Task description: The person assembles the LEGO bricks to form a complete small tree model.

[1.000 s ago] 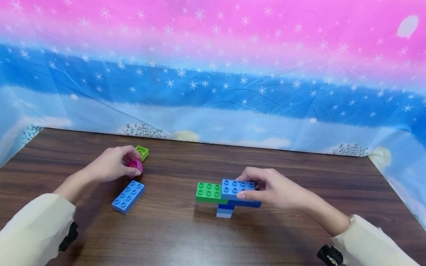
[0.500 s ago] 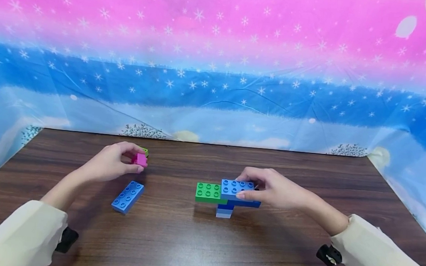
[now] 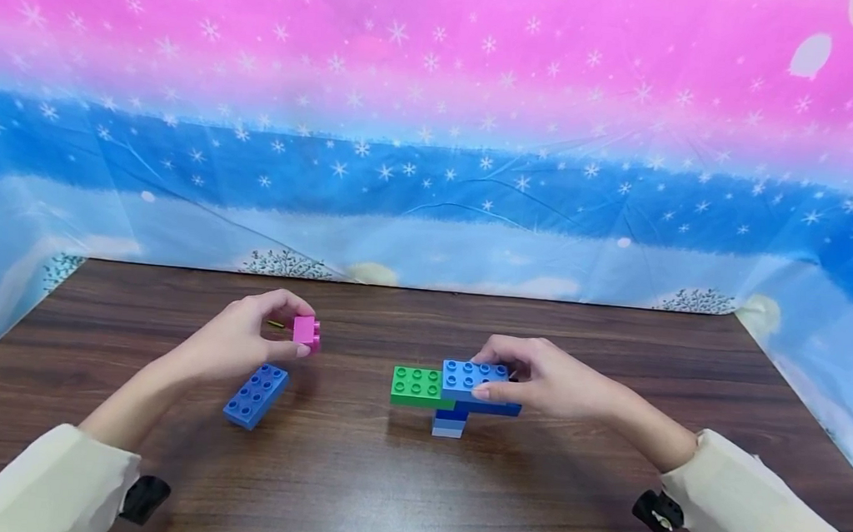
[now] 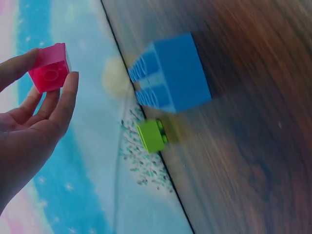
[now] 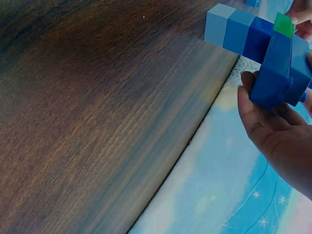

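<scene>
My left hand (image 3: 236, 341) pinches a small pink toy brick (image 3: 303, 331) between thumb and fingers, above the table. Its studs face right in the head view; the left wrist view shows its hollow underside. My right hand (image 3: 549, 380) grips the right end of a built brick piece, thumb on the front of its top blue brick (image 3: 459, 375). Left of that is a green brick (image 3: 415, 386), level with it, and a dark blue brick (image 3: 494, 407) lies below. A short column (image 3: 448, 423) of small blue and pale blue bricks supports them.
A loose blue eight-stud brick (image 3: 256, 396) lies on the brown wooden table (image 3: 348, 494), just in front of my left hand. A lime green brick (image 4: 152, 135) lies farther back, mostly hidden by that hand in the head view. A patterned cloth (image 3: 433, 183) hangs along the back edge.
My left hand has lifted the pink brick from beside the lime green one and carried it right, turning its studs rightward. My right hand and the built piece have stayed in place.
</scene>
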`<state>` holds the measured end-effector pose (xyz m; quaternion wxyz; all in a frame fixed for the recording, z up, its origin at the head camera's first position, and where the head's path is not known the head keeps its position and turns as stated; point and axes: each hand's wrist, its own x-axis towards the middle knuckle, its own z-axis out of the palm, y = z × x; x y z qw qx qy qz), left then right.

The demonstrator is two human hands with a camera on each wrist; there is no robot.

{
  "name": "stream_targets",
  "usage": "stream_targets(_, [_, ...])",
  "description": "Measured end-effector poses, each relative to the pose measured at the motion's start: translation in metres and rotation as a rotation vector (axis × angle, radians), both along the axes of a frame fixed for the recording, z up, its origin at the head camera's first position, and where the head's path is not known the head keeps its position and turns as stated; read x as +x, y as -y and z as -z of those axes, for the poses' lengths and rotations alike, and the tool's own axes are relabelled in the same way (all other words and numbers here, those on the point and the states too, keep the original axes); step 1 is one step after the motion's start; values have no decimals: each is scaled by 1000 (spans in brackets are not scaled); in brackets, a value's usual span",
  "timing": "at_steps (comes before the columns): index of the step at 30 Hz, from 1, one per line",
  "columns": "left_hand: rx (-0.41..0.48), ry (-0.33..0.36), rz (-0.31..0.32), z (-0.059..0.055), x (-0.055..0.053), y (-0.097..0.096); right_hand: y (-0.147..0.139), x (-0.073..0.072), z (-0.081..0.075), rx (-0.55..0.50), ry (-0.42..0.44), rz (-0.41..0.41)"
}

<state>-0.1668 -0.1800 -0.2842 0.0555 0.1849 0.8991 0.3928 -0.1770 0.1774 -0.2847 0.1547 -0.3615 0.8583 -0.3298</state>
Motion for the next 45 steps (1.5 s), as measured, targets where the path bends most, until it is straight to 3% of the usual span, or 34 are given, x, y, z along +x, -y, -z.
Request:
stream_targets(14, [98,-19,75,-3,10,-31,0,0,0,-1,-13,2])
stream_targets(18, [163,-22,87,-3,13,-40,0,0,0,1,-10,2])
stream_targets(22, [236,-27,115,0,14,-50,0,0,0,1,-2,4])
stream_targets(27, [243,-61,138,5,14,-66,0,0,0,1,-1,5])
stream_targets(31, [235,-39,138,6,17,-78,0,0,0,0,-3,3])
stream_targets(38, [296,26,171,9,18,-93,0,-1,1,-10,-15,-11])
stream_targets(45, [298,31,181,15,18,-100,0,-1,1,-18,-11,-17])
